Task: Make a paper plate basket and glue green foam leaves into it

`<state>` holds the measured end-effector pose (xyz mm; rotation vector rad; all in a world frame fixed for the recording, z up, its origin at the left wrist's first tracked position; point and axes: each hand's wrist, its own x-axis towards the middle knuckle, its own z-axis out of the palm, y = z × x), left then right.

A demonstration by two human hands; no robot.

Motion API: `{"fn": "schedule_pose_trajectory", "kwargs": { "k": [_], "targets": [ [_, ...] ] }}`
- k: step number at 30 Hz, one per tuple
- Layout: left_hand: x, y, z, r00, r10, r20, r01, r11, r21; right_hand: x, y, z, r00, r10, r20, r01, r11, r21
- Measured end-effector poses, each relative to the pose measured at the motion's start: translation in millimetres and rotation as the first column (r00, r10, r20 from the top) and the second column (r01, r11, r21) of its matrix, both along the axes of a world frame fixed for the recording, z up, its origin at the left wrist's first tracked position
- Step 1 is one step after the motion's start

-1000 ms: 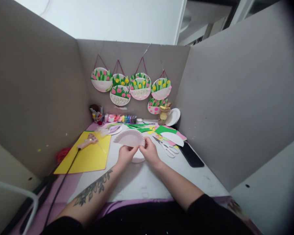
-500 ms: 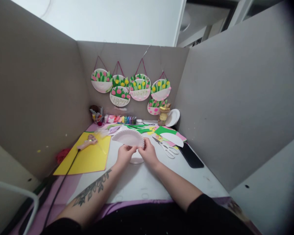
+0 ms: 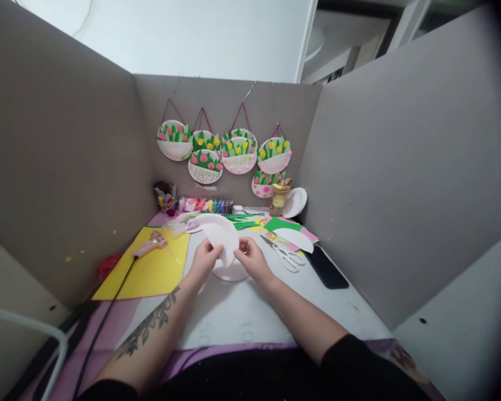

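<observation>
A white half paper plate (image 3: 224, 233) is held tilted above the middle of the table. My left hand (image 3: 204, 260) pinches it along its cut edge, thumb in front. My right hand (image 3: 253, 259) has its thumb and fingertips closed at the right rim of the same piece. Beneath lies a round white paper plate (image 3: 232, 274) on the table, partly covered by the half and my hands. White-handled scissors (image 3: 287, 255) lie with blades apart, to the right of my right hand. Another white half plate (image 3: 296, 239) rests on coloured paper behind them.
A pink glue gun (image 3: 150, 245) with a black cord lies on yellow sheets (image 3: 142, 278) at left. A black phone (image 3: 326, 268) lies at right. Paint pots (image 3: 209, 205), green paper strips (image 3: 242, 221) and a jar (image 3: 279, 201) stand behind. Decorated plates (image 3: 239, 155) hang on the grey panel.
The half plate has turned from lying rim-up, its ridged edge arching over my hands, to a steeper slant with its smooth face showing. My left hand has shifted slightly left, uncovering more of the round plate.
</observation>
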<state>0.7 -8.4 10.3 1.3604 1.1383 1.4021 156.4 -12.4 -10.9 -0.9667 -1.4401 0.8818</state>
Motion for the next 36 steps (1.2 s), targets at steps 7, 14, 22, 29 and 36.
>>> {"fn": "schedule_pose_trajectory", "kwargs": {
  "k": [7, 14, 22, 29, 36],
  "targets": [
    [3.8, -4.8, 4.3, 0.971, -0.032, -0.236, 0.044, 0.998, 0.046, 9.8, -1.8, 6.3, 0.996, -0.018, 0.085, 0.017, 1.000, 0.003],
    [7.8, -11.1, 1.4, 0.892, 0.152, -0.426, -0.093, 0.983, 0.157, 9.3, -7.6, 10.0, 0.965, -0.111, 0.239, 0.094, 0.992, 0.080],
    [8.3, -9.0, -3.8, 0.873, 0.137, -0.468, -0.067, 0.984, 0.165, 9.8, -10.9, 12.7, 0.949, -0.140, 0.284, 0.115, 0.988, 0.102],
    [8.9, -10.2, -5.1, 0.871, 0.151, -0.468, -0.088, 0.984, 0.153, 5.1, -18.3, 13.7, 0.902, -0.222, 0.369, 0.159, 0.968, 0.193],
    [9.9, -10.0, -3.3, 0.933, 0.170, -0.317, -0.104, 0.971, 0.215, 5.0, -17.6, 14.7, 0.927, -0.164, 0.338, 0.118, 0.981, 0.151]
  ]
}}
